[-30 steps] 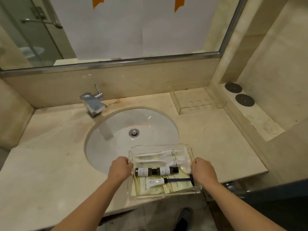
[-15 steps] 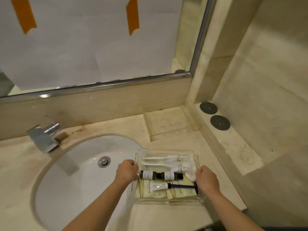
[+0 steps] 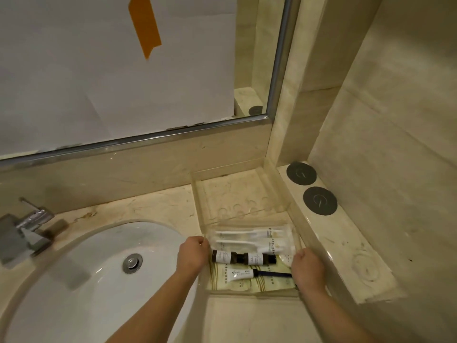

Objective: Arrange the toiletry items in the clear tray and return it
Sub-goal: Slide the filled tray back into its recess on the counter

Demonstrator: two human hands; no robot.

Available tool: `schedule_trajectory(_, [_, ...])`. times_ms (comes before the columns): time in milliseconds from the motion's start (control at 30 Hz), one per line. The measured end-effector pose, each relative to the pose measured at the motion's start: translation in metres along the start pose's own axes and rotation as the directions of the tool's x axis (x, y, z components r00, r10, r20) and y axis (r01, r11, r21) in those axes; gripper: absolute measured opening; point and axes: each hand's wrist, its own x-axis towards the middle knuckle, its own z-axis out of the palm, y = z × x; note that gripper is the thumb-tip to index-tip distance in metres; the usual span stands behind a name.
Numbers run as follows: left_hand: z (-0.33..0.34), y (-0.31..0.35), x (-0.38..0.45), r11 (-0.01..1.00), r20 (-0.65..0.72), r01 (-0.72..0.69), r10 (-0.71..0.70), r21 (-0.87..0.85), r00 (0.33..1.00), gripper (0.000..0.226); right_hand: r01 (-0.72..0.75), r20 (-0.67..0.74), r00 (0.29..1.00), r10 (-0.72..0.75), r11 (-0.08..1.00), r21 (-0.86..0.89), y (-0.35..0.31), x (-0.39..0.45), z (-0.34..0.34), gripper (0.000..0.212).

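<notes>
A clear tray is held over the beige counter, right of the sink. My left hand grips its left edge and my right hand grips its right edge. Inside lie white wrapped toothbrushes at the far side, two small dark bottles end to end in the middle, a small white tube beside a dark blue handle, and flat cream sachets underneath. The tray's far edge overlaps the front rim of a larger clear holder in the back corner.
The white sink with its drain and a chrome tap lie to the left. A raised ledge on the right carries two dark round discs. A mirror covered with white paper hangs above the backsplash.
Both hands have carried the tray away from the sink's front edge, to the right and toward the back corner. The view has swung right with it.
</notes>
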Motion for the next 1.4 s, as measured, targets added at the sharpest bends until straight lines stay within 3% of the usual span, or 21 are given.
schedule_trajectory(267, [-0.009, -0.004, 0.01, 0.997, -0.075, 0.059, -0.063, -0.052, 0.995, 0.038, 0.041, 0.011, 0.999, -0.042, 0.998, 0.051, -0.015, -0.002, 0.012, 0.022])
schedule_trajectory(433, [-0.021, -0.02, 0.009, 0.957, -0.117, 0.158, -0.191, -0.243, 0.975, 0.034, 0.08, 0.045, 0.996, -0.081, 0.996, 0.034, -0.024, -0.014, 0.025, 0.027])
schedule_trajectory(600, [-0.032, -0.028, 0.008, 0.809, 0.093, 0.231, -0.215, -0.541, 0.972, 0.019, 0.033, 0.066, 0.997, -0.04, 0.994, 0.104, -0.032, -0.015, 0.032, 0.025])
schedule_trajectory(833, [-0.034, -0.031, -0.011, 0.812, 0.336, 0.415, -0.288, -0.41, 0.897, 0.038, -0.095, 0.036, 0.995, 0.09, 0.979, 0.182, -0.045, -0.007, 0.027, 0.019])
schedule_trajectory(967, [-0.029, -0.024, -0.009, 0.726, 0.308, 0.432, -0.309, -0.534, 0.9, 0.04, -0.172, 0.054, 0.985, 0.164, 0.949, 0.265, -0.05, -0.004, 0.027, 0.013])
schedule_trajectory(1133, [-0.021, -0.02, -0.003, 0.655, 0.28, 0.428, -0.324, -0.622, 0.904, 0.044, -0.172, 0.087, 0.985, 0.151, 0.918, 0.358, -0.054, -0.008, 0.025, 0.014])
schedule_trajectory(1333, [-0.018, -0.012, -0.004, 0.605, 0.202, 0.378, -0.341, -0.701, 0.918, 0.034, -0.192, 0.147, 0.977, 0.155, 0.937, 0.291, -0.052, -0.015, 0.03, 0.039])
schedule_trajectory(1400, [-0.017, -0.009, -0.001, 0.594, 0.171, 0.348, -0.335, -0.725, 0.927, 0.036, -0.234, 0.185, 0.966, 0.18, 0.916, 0.326, -0.055, -0.017, 0.03, 0.036])
